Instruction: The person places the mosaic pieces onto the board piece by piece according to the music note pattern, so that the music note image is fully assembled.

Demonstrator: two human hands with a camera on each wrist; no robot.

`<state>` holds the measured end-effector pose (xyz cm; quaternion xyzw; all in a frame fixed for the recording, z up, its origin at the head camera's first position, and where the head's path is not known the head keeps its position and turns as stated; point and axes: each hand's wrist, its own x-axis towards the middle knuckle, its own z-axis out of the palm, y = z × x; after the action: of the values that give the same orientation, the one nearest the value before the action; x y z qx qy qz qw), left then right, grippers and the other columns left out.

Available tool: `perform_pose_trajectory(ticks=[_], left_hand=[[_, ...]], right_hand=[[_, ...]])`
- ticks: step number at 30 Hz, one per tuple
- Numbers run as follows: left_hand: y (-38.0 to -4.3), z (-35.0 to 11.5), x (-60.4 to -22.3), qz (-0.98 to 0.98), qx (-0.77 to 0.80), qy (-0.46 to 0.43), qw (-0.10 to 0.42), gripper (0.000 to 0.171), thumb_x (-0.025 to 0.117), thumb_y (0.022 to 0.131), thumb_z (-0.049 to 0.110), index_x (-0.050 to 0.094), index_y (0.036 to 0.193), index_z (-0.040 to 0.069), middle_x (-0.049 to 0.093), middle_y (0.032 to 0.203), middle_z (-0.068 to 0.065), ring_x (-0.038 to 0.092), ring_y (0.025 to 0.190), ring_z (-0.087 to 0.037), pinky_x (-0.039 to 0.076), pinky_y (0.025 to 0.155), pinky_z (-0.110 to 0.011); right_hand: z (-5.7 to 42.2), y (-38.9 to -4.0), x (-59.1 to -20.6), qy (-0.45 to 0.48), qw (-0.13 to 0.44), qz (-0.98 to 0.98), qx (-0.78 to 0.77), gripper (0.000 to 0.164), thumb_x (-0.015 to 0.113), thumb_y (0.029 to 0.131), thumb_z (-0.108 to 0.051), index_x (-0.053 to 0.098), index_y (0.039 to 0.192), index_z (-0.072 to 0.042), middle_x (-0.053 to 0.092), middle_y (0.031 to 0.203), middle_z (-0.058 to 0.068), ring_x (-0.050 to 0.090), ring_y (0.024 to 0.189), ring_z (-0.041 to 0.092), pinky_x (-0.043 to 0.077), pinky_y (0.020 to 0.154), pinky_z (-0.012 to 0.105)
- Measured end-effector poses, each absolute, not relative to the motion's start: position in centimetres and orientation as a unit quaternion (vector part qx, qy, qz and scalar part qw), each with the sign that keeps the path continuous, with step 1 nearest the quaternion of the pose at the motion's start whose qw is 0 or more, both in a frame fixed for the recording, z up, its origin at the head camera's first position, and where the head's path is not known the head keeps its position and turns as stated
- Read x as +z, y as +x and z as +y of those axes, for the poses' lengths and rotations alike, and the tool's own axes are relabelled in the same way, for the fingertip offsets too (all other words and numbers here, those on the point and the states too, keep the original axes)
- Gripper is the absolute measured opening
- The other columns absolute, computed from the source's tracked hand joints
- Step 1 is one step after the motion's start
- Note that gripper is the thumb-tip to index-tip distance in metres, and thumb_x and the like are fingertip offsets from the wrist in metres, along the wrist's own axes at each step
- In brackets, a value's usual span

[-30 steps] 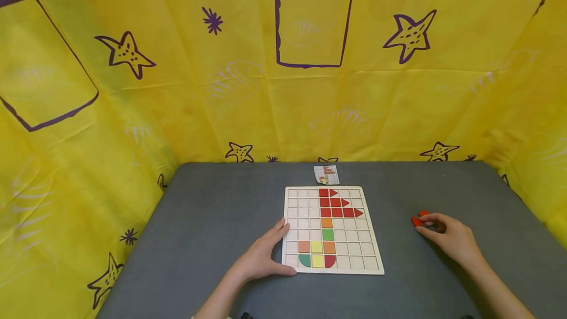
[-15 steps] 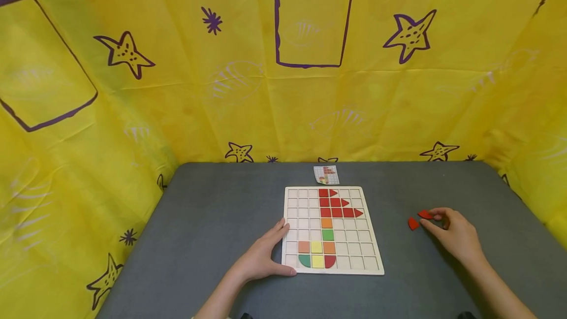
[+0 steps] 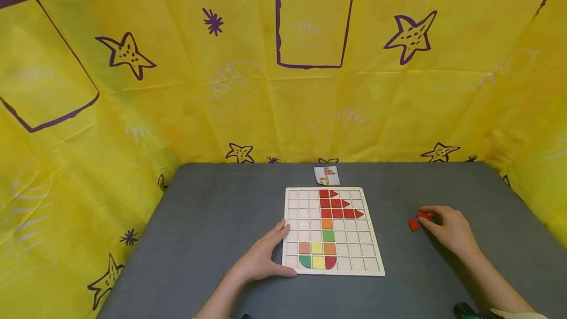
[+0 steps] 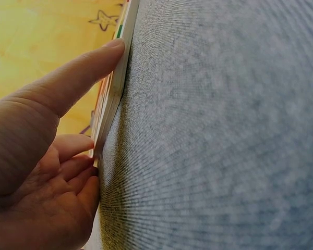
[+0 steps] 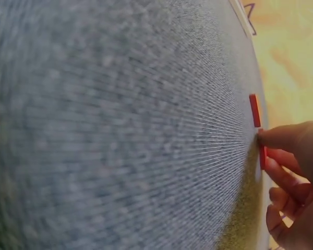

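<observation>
A square wooden grid board [image 3: 359,249] lies on the table, holding red squares and red pointed tiles at the top, an orange and a green square below, and a block of coloured tiles near the bottom. My left hand [image 3: 262,255] rests at its lower left corner, thumb on the near edge and straight fingers along the left side. To the right of the board, my right hand [image 3: 454,233] pinches a red tile [image 5: 262,151] between thumb and fingers, close to the tabletop. A second red tile [image 3: 414,224], with a curved edge, lies just beside it.
Behind the board lies a small paper card [image 3: 327,175] printed with a grid and a coloured pattern. Dark grey cloth covers the table [image 3: 221,210]. A yellow curtain [image 3: 177,112] with purple drawings stands along the back and sides.
My right hand has shifted off the nearer red tile to the one behind it and now pinches that one. The two tiles have been nudged slightly. My left hand and the board stay put.
</observation>
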<state>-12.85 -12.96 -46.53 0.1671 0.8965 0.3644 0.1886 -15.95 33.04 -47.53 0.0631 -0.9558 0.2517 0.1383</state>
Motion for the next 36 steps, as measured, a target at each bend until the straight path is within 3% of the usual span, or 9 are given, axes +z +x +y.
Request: perform_pose_trajectory(ticks=[6, 14, 22, 25, 29, 36], left_hand=[[-12.8, -13.0, -46.5, 0.896, 0.365, 0.169, 0.187, 0.106, 0.084, 0.065, 0.046, 0.028, 0.150, 0.014, 0.017, 0.159, -0.003, 0.021, 0.145, -0.029, 0.027, 0.108, -0.058], [-12.9, -13.0, -46.6, 0.896, 0.365, 0.169, 0.190, 0.106, 0.083, 0.066, 0.046, 0.027, 0.151, 0.015, 0.016, 0.160, -0.003, 0.021, 0.145, -0.029, 0.027, 0.108, -0.058], [-13.0, -13.0, -46.7, 0.895, 0.366, 0.164, 0.195, 0.106, 0.083, 0.065, 0.048, 0.027, 0.151, 0.017, 0.016, 0.160, -0.001, 0.021, 0.145, -0.027, 0.027, 0.108, -0.057], [-13.0, -13.1, -46.8, 0.896, 0.365, 0.161, 0.196, 0.107, 0.083, 0.065, 0.049, 0.027, 0.151, 0.018, 0.016, 0.160, 0.000, 0.020, 0.145, -0.026, 0.027, 0.109, -0.056], [-13.0, -13.1, -46.8, 0.897, 0.363, 0.162, 0.193, 0.107, 0.083, 0.065, 0.050, 0.027, 0.151, 0.018, 0.016, 0.160, 0.000, 0.020, 0.145, -0.026, 0.027, 0.109, -0.057], [-12.9, -13.0, -46.6, 0.895, 0.366, 0.171, 0.187, 0.106, 0.083, 0.066, 0.047, 0.027, 0.151, 0.015, 0.016, 0.160, -0.003, 0.021, 0.145, -0.029, 0.027, 0.108, -0.058]], right_hand=[[33.0, -16.1, -47.8, 0.106, 0.182, -0.946, 0.248, 0.023, 0.071, 0.075, 0.003, 0.071, 0.098, -0.001, 0.066, 0.098, 0.027, 0.054, 0.090, 0.043, 0.031, 0.079, 0.051], [32.7, -15.6, -47.9, 0.127, 0.215, -0.939, 0.238, 0.019, 0.070, 0.073, 0.007, 0.073, 0.085, -0.007, 0.066, 0.090, 0.021, 0.053, 0.085, 0.041, 0.030, 0.081, 0.053], [33.3, -14.5, -47.5, 0.058, 0.177, -0.954, 0.235, 0.006, 0.071, 0.078, -0.007, 0.072, 0.085, -0.008, 0.063, 0.098, 0.028, 0.049, 0.090, 0.045, 0.032, 0.079, 0.053], [33.5, -14.7, -47.2, 0.025, 0.144, -0.958, 0.245, 0.023, 0.071, 0.084, -0.022, 0.070, 0.096, -0.002, 0.063, 0.103, 0.029, 0.051, 0.091, 0.045, 0.034, 0.078, 0.055], [33.6, -15.3, -47.2, 0.008, 0.111, -0.962, 0.248, 0.045, 0.071, 0.084, -0.037, 0.067, 0.106, 0.002, 0.065, 0.100, 0.026, 0.057, 0.083, 0.037, 0.040, 0.070, 0.051], [33.4, -15.9, -47.8, 0.006, 0.135, -0.960, 0.244, 0.034, 0.075, 0.080, -0.033, 0.071, 0.097, -0.004, 0.068, 0.087, 0.015, 0.056, 0.070, 0.020, 0.041, 0.058, 0.035]])
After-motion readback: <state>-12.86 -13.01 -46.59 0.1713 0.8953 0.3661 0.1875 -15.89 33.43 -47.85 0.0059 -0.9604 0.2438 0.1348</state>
